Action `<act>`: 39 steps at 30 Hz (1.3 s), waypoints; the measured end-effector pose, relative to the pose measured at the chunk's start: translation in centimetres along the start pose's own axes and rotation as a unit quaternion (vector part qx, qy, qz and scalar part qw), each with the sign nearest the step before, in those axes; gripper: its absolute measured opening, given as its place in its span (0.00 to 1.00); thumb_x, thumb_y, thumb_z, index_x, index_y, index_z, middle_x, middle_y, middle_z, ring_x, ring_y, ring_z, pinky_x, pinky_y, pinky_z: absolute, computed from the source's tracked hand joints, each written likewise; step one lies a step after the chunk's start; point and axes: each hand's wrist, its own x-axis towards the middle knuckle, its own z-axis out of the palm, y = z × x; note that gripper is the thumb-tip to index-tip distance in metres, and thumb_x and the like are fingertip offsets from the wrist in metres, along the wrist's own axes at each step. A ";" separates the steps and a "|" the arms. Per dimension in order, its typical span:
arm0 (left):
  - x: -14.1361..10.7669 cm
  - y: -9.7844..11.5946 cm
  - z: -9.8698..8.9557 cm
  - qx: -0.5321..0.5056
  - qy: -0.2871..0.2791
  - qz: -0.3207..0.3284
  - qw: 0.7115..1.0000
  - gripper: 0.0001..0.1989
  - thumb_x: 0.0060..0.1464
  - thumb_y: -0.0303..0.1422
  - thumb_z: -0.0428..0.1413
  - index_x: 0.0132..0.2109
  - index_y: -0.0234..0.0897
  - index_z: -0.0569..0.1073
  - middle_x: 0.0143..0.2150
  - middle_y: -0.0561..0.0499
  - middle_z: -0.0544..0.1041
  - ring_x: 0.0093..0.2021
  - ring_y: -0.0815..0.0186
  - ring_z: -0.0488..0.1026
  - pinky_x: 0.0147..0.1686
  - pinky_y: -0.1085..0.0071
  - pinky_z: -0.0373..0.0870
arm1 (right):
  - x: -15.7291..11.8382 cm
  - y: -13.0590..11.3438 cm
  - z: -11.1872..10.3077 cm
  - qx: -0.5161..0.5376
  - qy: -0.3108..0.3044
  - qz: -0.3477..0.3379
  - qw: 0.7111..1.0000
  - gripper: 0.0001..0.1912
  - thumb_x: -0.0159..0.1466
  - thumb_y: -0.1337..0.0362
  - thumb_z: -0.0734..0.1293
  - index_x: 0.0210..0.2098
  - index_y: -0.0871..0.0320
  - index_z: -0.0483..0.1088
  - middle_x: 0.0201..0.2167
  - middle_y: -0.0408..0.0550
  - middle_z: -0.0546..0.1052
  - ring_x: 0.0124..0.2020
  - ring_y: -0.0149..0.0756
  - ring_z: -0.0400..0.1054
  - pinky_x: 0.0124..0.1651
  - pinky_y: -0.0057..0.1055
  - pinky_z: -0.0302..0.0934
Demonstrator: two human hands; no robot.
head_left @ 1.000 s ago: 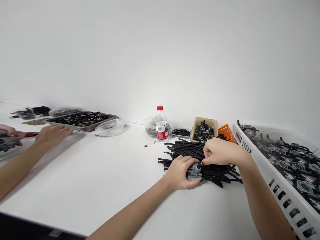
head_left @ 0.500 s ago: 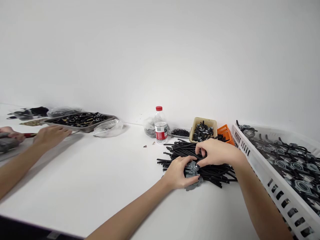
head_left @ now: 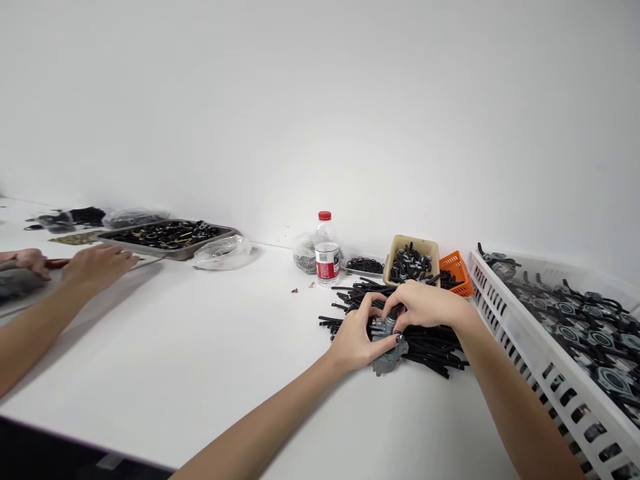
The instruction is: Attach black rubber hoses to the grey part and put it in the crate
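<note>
The scene is bright and evenly lit, with soft light from above that washes the wall (head_left: 320,100) and the table (head_left: 200,347) almost to one white. Shadows are faint and grey: a soft one lies under the forearm left of the water bottle (head_left: 327,249), another under the arms in front of it. No harsh glare shows. The wide lens bends the table's edges, and the white crate (head_left: 540,360) right of the bottle stretches toward the corner. Focus is fairly sharp around the bottle, softer at the far left.
</note>
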 end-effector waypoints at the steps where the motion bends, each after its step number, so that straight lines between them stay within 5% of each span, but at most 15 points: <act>1: 0.0 0.0 -0.1 0.013 0.000 0.001 1.000 0.26 0.45 0.43 0.58 0.49 0.40 0.60 0.38 0.51 0.76 0.37 0.58 0.72 0.39 0.66 0.62 | 0.1 0.0 0.0 -0.004 0.009 -0.002 1.000 0.14 0.56 0.74 0.74 0.41 0.55 0.77 0.27 0.41 0.73 0.29 0.33 0.67 0.27 0.23 0.53; 18: 0.4 0.2 -1.1 0.098 0.038 -0.014 0.994 0.28 0.44 0.43 0.57 0.51 0.44 0.58 0.39 0.54 0.76 0.39 0.58 0.72 0.41 0.63 0.64 | 0.6 0.8 0.2 0.060 0.041 -0.066 0.995 0.14 0.59 0.76 0.67 0.43 0.58 0.76 0.35 0.44 0.76 0.36 0.37 0.69 0.37 0.25 0.58; 25: 0.5 0.3 -1.6 0.178 0.078 0.007 0.981 0.29 0.44 0.45 0.58 0.51 0.43 0.59 0.38 0.52 0.75 0.38 0.57 0.72 0.40 0.63 0.65 | 1.1 1.0 0.6 0.090 0.054 -0.061 0.993 0.18 0.58 0.79 0.63 0.44 0.59 0.75 0.26 0.42 0.75 0.29 0.33 0.70 0.34 0.24 0.59; 32: 0.6 0.3 -1.7 0.118 0.043 -0.026 0.992 0.28 0.44 0.44 0.58 0.51 0.43 0.59 0.35 0.54 0.76 0.34 0.58 0.72 0.39 0.64 0.65 | 0.5 1.0 -0.2 0.124 0.056 -0.063 0.989 0.16 0.61 0.77 0.62 0.45 0.59 0.74 0.37 0.45 0.76 0.35 0.34 0.70 0.38 0.26 0.61; 39: 0.6 0.3 -1.6 0.064 0.042 -0.031 0.997 0.26 0.45 0.42 0.58 0.50 0.42 0.61 0.36 0.53 0.75 0.35 0.60 0.72 0.40 0.65 0.64 | 0.3 0.5 -0.2 0.104 0.153 -0.068 0.980 0.11 0.58 0.77 0.65 0.38 0.59 0.73 0.26 0.40 0.73 0.28 0.31 0.67 0.33 0.24 0.57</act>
